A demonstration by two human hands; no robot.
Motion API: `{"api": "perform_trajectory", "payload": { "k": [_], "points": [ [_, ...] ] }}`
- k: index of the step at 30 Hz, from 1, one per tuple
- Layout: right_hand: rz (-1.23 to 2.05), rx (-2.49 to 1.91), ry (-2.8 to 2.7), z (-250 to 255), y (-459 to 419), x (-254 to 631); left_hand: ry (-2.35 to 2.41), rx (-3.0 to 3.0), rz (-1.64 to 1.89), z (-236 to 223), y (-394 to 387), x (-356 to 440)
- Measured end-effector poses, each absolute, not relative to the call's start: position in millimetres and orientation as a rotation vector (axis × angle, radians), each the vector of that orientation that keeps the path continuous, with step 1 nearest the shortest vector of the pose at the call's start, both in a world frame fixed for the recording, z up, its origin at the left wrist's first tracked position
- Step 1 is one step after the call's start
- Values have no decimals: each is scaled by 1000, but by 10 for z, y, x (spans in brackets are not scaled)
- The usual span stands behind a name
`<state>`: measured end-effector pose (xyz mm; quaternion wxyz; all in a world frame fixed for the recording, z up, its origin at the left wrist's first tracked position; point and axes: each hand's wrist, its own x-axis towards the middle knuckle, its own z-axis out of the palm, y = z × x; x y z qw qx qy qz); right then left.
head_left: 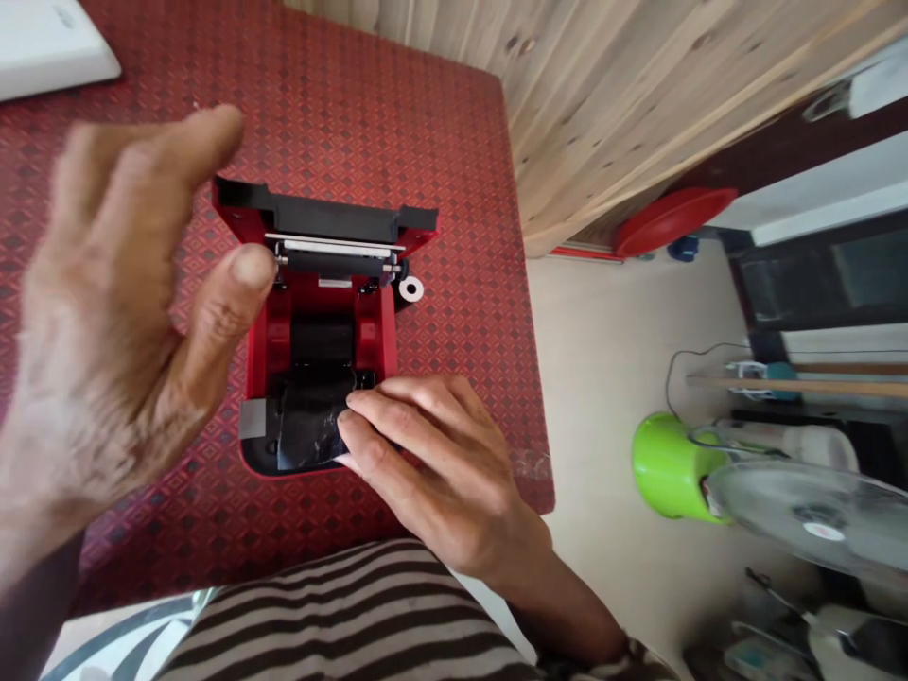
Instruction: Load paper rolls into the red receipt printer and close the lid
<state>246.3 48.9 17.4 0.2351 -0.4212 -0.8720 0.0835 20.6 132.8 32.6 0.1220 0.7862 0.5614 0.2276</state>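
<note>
Fingers of the right hand are pressing together on a crinkled black film at the front of a small red printer, which is sitting with its lid tipped open near the right edge of the desk, on a red patterned cloth. The left hand is hovering above the printer's left side, fingers loosely spread and holding nothing, thumb tip close to the lid's hinge. The film is running from the printer's inner bay out over its front lip; it looks thin, soft and easily creased or torn, so it is likely best taken flat between fingertips near its loose end rather than tugged. The printer body seems light, rigid plastic, best steadied by its sides. A white object is lying at the desk's far left corner, and a green pot and a fan are standing on the floor to the right
</note>
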Motion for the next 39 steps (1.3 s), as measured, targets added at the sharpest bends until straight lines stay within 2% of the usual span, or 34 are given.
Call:
{"api": "perform_trajectory", "payload": {
  "k": [6, 12, 18, 24, 39],
  "points": [
    [134, -1181, -2369, 121, 476, 2456, 1436, 2295, 870, 309, 1430, 245],
    [64, -1207, -2387, 120, 429, 2455, 1301, 2311, 819, 315, 1226, 129],
    [18, -1221, -2376, 88, 358, 2457, 1197, 2407, 792, 66, 826, 69],
    [83, -1247, -2340, 67, 341, 2474, 1080, 2547, 762, -77, 693, 23],
    [195, -1267, -2240, -14, 337, 2451, 1058, 2663, 716, -92, 688, 25]
  ]
}}
